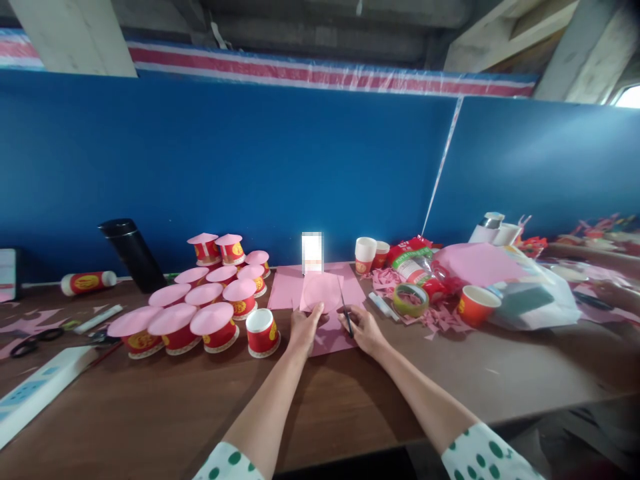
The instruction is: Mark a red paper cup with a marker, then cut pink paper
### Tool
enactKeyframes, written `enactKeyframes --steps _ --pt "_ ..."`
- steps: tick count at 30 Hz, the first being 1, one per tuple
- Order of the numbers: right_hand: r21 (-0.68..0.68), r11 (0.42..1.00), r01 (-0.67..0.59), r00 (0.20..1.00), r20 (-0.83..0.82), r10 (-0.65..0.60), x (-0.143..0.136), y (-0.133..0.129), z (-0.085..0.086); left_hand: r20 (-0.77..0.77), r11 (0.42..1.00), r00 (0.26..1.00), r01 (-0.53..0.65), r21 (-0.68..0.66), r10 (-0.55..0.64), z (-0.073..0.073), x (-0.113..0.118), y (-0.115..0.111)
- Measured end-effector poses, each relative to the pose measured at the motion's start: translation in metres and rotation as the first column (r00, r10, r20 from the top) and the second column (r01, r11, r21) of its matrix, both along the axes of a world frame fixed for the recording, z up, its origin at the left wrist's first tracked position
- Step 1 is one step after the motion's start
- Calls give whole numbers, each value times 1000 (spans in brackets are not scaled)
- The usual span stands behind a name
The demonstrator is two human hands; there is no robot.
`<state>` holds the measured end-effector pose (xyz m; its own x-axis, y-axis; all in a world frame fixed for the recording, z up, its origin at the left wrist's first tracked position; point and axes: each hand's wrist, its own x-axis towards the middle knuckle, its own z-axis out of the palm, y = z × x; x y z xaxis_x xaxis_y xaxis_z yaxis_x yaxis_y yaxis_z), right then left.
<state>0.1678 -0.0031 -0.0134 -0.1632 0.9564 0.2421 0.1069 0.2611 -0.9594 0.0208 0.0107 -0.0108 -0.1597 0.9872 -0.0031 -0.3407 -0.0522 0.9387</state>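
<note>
A pink paper piece with a round outline [321, 291] lies in front of me over larger pink sheets [285, 287]. My left hand [304, 328] pinches its near edge, thumb on top. To the right, my right hand [365, 328] is closed around a slim black tool [349, 321], which points away from me along the paper's right side. Whether that tool is a pen or scissors cannot be made out. Left of my hands stands an uncovered red paper cup [263, 333], upside down. Beyond it are several red cups topped with pink paper discs [214, 319].
At left are a black flask [131, 253], black-handled scissors [37, 340] and a white power strip [43, 393]. To the right lie a tape roll [411, 300], pink scraps [443, 317], a red cup [477, 307] and a plastic bag [540, 303]. A blue partition [270, 167] closes off the back.
</note>
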Motion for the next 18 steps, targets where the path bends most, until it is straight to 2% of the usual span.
enactKeyframes --steps 4,18 --pt "-10 1000 -3 1000 -4 3 0 0 -1 14 1000 1000 3 22 -3 -1 0 1" --pt "-36 999 -32 999 -42 30 -2 0 2 47 1000 999 -7 -26 8 -4 0 4"
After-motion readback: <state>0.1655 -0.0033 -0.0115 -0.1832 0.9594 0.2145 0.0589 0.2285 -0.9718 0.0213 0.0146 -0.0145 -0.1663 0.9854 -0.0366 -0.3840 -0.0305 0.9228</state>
